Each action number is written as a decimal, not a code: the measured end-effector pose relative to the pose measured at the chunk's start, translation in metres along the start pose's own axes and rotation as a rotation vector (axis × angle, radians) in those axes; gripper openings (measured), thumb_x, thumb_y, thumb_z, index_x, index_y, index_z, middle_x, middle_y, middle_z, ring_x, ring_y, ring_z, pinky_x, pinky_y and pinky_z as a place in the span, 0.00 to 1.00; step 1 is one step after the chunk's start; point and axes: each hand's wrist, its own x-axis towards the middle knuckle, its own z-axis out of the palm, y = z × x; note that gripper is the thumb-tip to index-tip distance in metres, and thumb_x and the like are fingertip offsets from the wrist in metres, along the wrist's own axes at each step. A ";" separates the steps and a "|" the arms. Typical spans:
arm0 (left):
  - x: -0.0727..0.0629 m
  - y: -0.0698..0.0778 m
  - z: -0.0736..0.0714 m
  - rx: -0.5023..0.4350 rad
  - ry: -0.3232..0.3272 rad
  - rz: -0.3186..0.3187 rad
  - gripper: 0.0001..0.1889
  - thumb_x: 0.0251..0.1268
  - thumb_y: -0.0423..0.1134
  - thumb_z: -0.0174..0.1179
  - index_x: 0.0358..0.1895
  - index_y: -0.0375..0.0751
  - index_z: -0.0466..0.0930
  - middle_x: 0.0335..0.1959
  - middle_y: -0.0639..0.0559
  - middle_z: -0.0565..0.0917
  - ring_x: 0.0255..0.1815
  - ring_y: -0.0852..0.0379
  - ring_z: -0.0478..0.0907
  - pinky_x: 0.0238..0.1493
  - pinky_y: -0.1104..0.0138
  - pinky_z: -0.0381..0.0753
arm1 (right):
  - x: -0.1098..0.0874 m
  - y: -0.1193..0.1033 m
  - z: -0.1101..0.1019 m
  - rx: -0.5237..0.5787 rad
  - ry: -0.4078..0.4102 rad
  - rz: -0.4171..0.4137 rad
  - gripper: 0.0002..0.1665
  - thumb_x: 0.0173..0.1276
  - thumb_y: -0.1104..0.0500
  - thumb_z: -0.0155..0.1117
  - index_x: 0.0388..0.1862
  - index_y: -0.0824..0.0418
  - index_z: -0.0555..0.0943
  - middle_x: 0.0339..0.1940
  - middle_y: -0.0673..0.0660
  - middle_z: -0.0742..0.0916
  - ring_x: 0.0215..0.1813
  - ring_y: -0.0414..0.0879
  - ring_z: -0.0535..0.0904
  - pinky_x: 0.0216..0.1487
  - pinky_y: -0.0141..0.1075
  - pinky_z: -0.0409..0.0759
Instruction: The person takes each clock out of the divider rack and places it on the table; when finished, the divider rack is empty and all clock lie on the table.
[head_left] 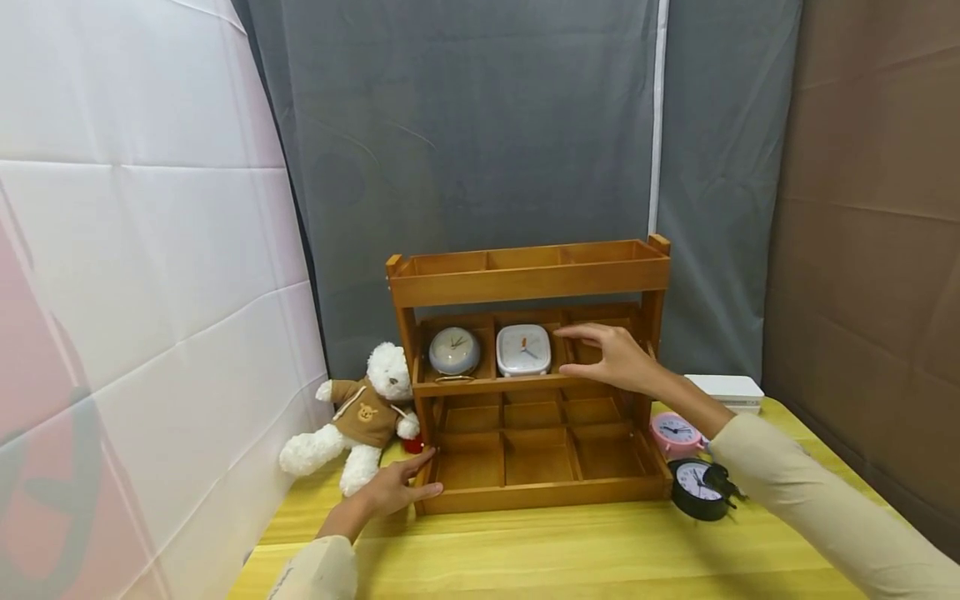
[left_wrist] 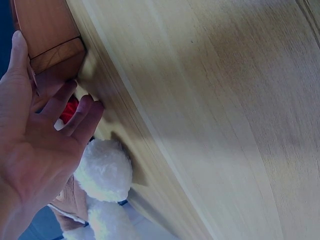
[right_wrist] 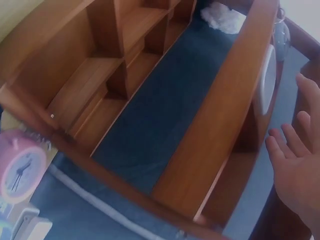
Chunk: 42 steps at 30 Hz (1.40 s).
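A wooden shelf rack (head_left: 531, 288) with divided tiers stands on the table. On its middle tier, a round grey clock (head_left: 454, 351) occupies the left compartment and a white square clock (head_left: 523, 350) the centre one. Just right of the white clock, my right hand (head_left: 617, 360) hovers with thumb and fingers spread apart, holding nothing. In the right wrist view the white clock (right_wrist: 268, 80) appears edge-on beyond the fingertips. My left hand (head_left: 393, 487) rests at the rack's lower left front corner, thumb on the front and straight fingers along the side.
A white teddy bear (head_left: 367, 421) in a brown hoodie leans left of the rack, with a red object (head_left: 413, 443) beside it. To the right are a pink alarm clock (head_left: 677, 433), a black alarm clock (head_left: 699, 490) and a white box (head_left: 726, 392). Grey curtain (head_left: 480, 125) hangs behind.
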 end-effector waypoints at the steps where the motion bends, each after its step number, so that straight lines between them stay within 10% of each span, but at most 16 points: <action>1: 0.000 0.000 0.000 -0.006 -0.001 0.001 0.42 0.71 0.50 0.68 0.80 0.34 0.61 0.73 0.24 0.68 0.68 0.25 0.72 0.65 0.39 0.75 | 0.004 0.001 0.003 0.000 -0.006 -0.002 0.36 0.61 0.57 0.82 0.67 0.66 0.80 0.66 0.62 0.84 0.69 0.60 0.78 0.68 0.50 0.78; 16: -0.001 0.003 -0.003 -0.019 0.010 0.009 0.42 0.71 0.49 0.69 0.80 0.34 0.61 0.74 0.25 0.67 0.69 0.25 0.71 0.66 0.40 0.74 | 0.047 -0.006 0.030 -0.085 -0.082 0.132 0.51 0.58 0.53 0.84 0.77 0.66 0.71 0.75 0.67 0.76 0.71 0.64 0.74 0.70 0.57 0.74; 22: -0.001 0.004 -0.002 -0.043 0.012 0.033 0.42 0.71 0.48 0.69 0.80 0.32 0.61 0.74 0.25 0.66 0.70 0.24 0.70 0.66 0.40 0.74 | 0.056 -0.007 0.038 -0.096 -0.106 0.189 0.49 0.66 0.52 0.79 0.79 0.67 0.66 0.36 0.60 0.85 0.29 0.47 0.75 0.36 0.42 0.76; 25: 0.001 0.004 -0.001 -0.034 0.014 0.031 0.42 0.70 0.48 0.70 0.80 0.33 0.62 0.74 0.25 0.67 0.69 0.25 0.71 0.66 0.40 0.75 | 0.060 -0.007 0.039 -0.098 -0.134 0.230 0.49 0.69 0.52 0.76 0.80 0.68 0.64 0.27 0.56 0.80 0.26 0.44 0.70 0.32 0.39 0.70; 34: 0.000 0.002 0.000 -0.024 0.012 0.002 0.42 0.70 0.50 0.70 0.80 0.35 0.62 0.73 0.25 0.68 0.68 0.25 0.72 0.66 0.40 0.74 | 0.061 -0.008 0.041 -0.120 -0.137 0.262 0.53 0.67 0.52 0.78 0.82 0.68 0.61 0.69 0.72 0.75 0.52 0.57 0.79 0.54 0.51 0.78; 42: -0.003 0.000 0.000 -0.032 0.013 -0.007 0.42 0.70 0.51 0.69 0.80 0.35 0.62 0.73 0.25 0.68 0.68 0.25 0.72 0.66 0.39 0.74 | 0.061 -0.007 0.045 -0.082 -0.057 0.198 0.39 0.68 0.59 0.76 0.75 0.66 0.73 0.73 0.71 0.73 0.65 0.65 0.76 0.64 0.57 0.77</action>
